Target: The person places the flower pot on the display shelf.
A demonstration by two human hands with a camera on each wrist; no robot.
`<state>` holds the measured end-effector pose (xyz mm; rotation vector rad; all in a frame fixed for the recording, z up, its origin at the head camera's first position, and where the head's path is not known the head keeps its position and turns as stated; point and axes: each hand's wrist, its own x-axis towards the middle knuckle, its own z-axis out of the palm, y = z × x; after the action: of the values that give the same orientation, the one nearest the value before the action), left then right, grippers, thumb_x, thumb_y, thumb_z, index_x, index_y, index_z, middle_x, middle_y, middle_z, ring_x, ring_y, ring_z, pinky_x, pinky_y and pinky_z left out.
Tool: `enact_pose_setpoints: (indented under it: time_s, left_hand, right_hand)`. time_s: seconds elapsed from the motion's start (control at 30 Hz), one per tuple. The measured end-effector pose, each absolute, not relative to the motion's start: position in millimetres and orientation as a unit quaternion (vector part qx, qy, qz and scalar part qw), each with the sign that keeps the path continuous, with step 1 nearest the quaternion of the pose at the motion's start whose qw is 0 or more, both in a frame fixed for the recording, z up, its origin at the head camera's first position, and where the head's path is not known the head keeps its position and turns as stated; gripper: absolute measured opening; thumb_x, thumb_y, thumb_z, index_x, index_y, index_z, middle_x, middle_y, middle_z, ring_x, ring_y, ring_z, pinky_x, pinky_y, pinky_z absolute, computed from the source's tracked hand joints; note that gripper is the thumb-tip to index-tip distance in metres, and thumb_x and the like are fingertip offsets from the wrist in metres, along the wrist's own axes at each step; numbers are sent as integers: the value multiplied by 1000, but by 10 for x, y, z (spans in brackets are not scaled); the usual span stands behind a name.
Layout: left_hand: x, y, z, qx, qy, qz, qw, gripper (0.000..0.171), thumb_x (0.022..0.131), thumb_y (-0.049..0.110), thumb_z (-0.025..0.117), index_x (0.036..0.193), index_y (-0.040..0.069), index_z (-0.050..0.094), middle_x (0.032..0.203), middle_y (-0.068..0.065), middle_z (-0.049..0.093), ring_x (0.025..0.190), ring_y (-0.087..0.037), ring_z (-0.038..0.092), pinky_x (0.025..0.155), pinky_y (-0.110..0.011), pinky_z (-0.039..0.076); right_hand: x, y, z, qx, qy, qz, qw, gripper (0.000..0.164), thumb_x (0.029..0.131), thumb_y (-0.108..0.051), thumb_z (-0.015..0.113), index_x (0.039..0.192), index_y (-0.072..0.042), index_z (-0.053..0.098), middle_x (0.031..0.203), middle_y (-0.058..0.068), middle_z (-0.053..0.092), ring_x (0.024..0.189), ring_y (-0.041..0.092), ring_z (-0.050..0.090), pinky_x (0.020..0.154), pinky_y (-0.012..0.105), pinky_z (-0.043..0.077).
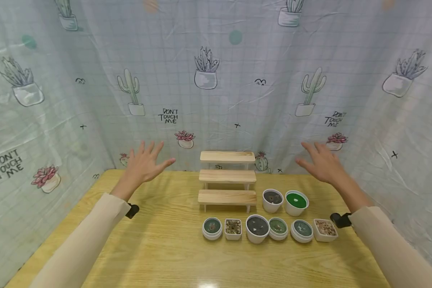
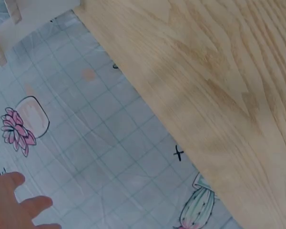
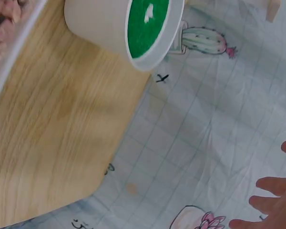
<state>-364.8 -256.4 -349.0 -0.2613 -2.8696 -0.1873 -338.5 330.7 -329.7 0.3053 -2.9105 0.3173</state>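
Note:
My left hand [image 1: 144,165] is raised above the left back of the table with fingers spread, holding nothing. Its fingertips show at the lower left corner of the left wrist view. On the other side my right hand [image 1: 321,164], also spread and bare of any object, hovers over the right back part. Nearest to it is a white pot filled with green [image 1: 296,203], beside a white pot with dark fill [image 1: 272,202]. Between the hands stands a three-step wooden rack [image 1: 227,175] with bare steps.
Along the rack's front and right run several small white pots, among them a square pebble pot [image 1: 233,229], a larger round pot [image 1: 257,230] and a square pot of pinkish stones [image 1: 325,230]. A cactus-print curtain [image 1: 237,100] surrounds the wooden table [image 1: 158,248].

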Motion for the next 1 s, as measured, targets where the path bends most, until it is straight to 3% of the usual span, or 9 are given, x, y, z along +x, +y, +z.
enact_pose_setpoints:
  time_s: [0.3, 0.47, 0.63, 0.8, 1.0]
  left_hand:
    - [-3468, -2489, -3603, -95, -982, -93, 137, 99, 94, 85, 33, 167, 21, 19, 170, -22, 22, 156, -55, 6, 117, -82, 3]
    - [-3348, -2408, -3685, -97, -978, -121, 142, 96, 95, 83, 36, 167, 23, 17, 170, -21, 24, 156, -55, 8, 115, -83, 9]
    - [-3234, -2304, -3763, -103, -971, -159, 149, 93, 96, 80, 40, 167, 22, 21, 166, -21, 33, 155, -53, 19, 112, -83, 21]
    - [-3146, -2190, -3888, -109, -953, -242, 147, 89, 98, 74, 45, 166, 19, 24, 165, -19, 36, 152, -48, 30, 114, -76, 31]
    - [-3049, -2004, -4117, -111, -912, -375, 124, 83, 101, 65, 51, 165, 19, 26, 161, -19, 43, 149, -43, 40, 116, -69, 34]
  right_hand:
    - [-3167, 3198, -3408, 129, -978, 116, 117, 77, 104, -55, 52, 162, -8, 30, 161, 40, 23, 146, 63, 21, 109, 83, 24]
    - [-3034, 3141, -3504, 150, -973, 143, 101, 78, 103, -49, 58, 161, -5, 29, 159, 39, 28, 143, 61, 28, 108, 81, 30]
    - [-2918, 3082, -3562, 184, -960, 200, 66, 81, 102, -40, 64, 160, 2, 28, 159, 36, 33, 143, 59, 31, 110, 77, 30]
    - [-2854, 3058, -3641, 193, -945, 260, 51, 77, 103, -38, 63, 160, 0, 29, 161, 32, 32, 144, 57, 33, 110, 75, 35]
    - [-2810, 3078, -3785, 177, -927, 328, 40, 72, 104, -32, 63, 159, 1, 30, 160, 33, 34, 141, 60, 36, 108, 74, 39]
